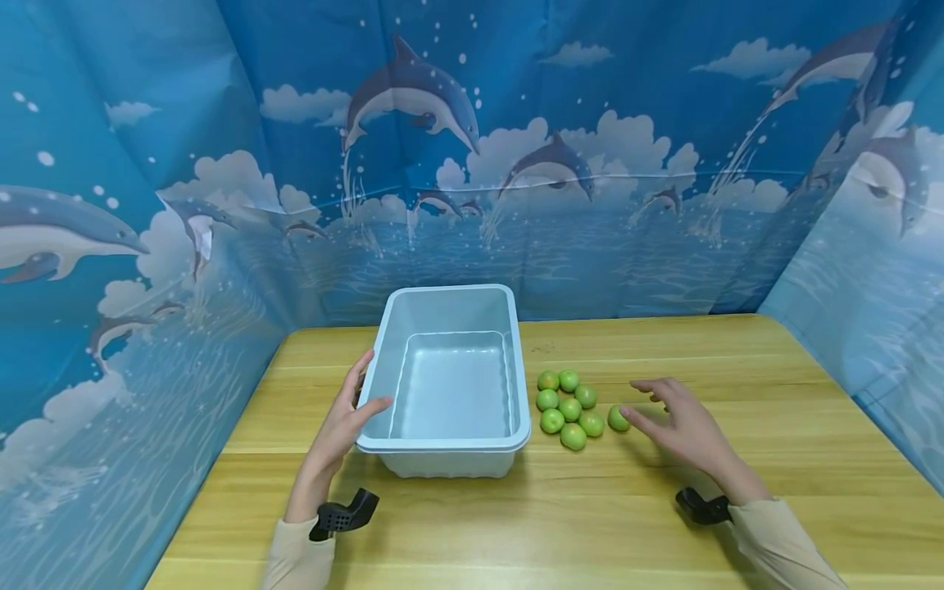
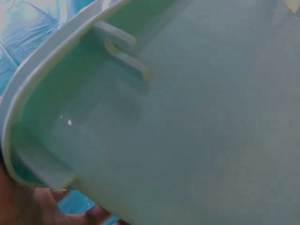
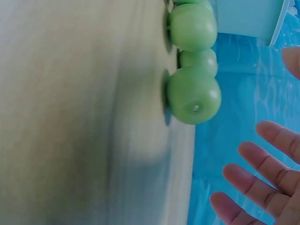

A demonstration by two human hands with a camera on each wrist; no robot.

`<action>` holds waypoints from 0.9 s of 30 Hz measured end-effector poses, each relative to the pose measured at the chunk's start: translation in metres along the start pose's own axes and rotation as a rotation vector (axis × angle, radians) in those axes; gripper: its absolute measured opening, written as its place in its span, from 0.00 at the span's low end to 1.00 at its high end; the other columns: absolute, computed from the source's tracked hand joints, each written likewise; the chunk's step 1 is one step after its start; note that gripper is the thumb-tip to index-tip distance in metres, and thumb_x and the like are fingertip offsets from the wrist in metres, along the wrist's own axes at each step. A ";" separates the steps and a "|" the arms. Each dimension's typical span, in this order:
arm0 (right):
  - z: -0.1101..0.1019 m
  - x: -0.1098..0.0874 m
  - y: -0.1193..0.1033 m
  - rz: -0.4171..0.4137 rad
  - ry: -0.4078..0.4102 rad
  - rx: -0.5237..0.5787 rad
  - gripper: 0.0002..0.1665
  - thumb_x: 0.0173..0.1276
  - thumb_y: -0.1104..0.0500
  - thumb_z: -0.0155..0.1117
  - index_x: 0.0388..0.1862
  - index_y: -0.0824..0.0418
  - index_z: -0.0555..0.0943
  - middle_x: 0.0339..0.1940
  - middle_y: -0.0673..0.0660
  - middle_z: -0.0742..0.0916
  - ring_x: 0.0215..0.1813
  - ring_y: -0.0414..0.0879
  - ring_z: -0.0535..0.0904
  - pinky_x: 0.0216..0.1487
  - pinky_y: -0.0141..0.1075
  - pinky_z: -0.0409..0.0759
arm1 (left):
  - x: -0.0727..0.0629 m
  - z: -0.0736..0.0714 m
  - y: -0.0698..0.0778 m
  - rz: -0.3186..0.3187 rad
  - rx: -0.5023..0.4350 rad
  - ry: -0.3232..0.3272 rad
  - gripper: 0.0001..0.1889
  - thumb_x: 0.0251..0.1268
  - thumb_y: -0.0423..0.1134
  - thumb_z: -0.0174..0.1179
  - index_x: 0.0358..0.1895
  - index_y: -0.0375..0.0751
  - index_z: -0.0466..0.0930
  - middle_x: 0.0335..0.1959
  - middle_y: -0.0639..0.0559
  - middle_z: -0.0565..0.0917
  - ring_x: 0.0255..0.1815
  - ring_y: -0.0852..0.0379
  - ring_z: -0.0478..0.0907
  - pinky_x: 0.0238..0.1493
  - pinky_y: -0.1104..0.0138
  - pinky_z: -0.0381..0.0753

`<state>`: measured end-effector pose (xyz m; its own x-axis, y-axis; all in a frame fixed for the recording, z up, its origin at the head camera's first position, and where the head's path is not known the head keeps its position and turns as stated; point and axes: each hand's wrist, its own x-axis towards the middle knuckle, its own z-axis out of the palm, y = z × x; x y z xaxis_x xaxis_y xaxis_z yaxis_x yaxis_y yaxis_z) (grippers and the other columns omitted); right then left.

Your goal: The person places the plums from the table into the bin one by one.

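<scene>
A pale blue rectangular plastic bin [image 1: 453,463] stands on the table. My left hand [image 1: 342,430] grips its left rim near the front corner, thumb over the inside and fingers along the outer wall. From the left wrist view, that hand [image 2: 26,204] shows under the rim beside the bin's wall [image 2: 197,126]. My right hand [image 1: 689,426] is held over the table with its fingers spread and nothing in them. Closest to its thumb is a single round green fruit [image 1: 618,419]. Several more green fruits [image 1: 570,410] lie clustered between it and the bin.
The wooden table [image 1: 590,524] has a light grain and reaches back to a blue curtain [image 1: 627,164] printed with dolphins. More of the curtain hangs along the left and right sides. Black camera mounts [image 1: 347,514] sit on both wrists.
</scene>
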<state>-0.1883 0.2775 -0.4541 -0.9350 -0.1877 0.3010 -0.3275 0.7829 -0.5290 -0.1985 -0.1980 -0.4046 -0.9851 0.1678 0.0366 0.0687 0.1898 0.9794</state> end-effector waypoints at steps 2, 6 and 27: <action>0.002 0.000 0.001 0.004 -0.012 -0.006 0.36 0.65 0.42 0.60 0.61 0.67 0.73 0.53 0.65 0.77 0.50 0.61 0.73 0.44 0.56 0.71 | 0.000 0.000 -0.001 0.001 -0.009 -0.002 0.40 0.66 0.34 0.55 0.76 0.56 0.44 0.73 0.42 0.49 0.71 0.43 0.49 0.63 0.44 0.53; 0.006 -0.001 0.004 0.008 -0.026 -0.004 0.35 0.65 0.43 0.61 0.61 0.67 0.73 0.51 0.64 0.78 0.47 0.59 0.74 0.41 0.54 0.72 | 0.001 -0.001 -0.003 0.000 -0.026 -0.006 0.39 0.67 0.34 0.54 0.76 0.56 0.44 0.74 0.42 0.47 0.71 0.42 0.48 0.63 0.44 0.53; 0.019 0.003 0.007 0.044 -0.097 -0.003 0.34 0.64 0.43 0.63 0.59 0.66 0.74 0.45 0.60 0.80 0.41 0.51 0.76 0.39 0.48 0.73 | 0.004 0.000 -0.008 -0.013 -0.129 0.035 0.38 0.63 0.30 0.50 0.75 0.57 0.49 0.70 0.41 0.57 0.64 0.41 0.60 0.54 0.49 0.65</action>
<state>-0.1962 0.2715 -0.4718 -0.9574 -0.2090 0.1994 -0.2852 0.7933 -0.5379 -0.2028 -0.1993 -0.4127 -0.9909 0.1315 0.0284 0.0372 0.0650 0.9972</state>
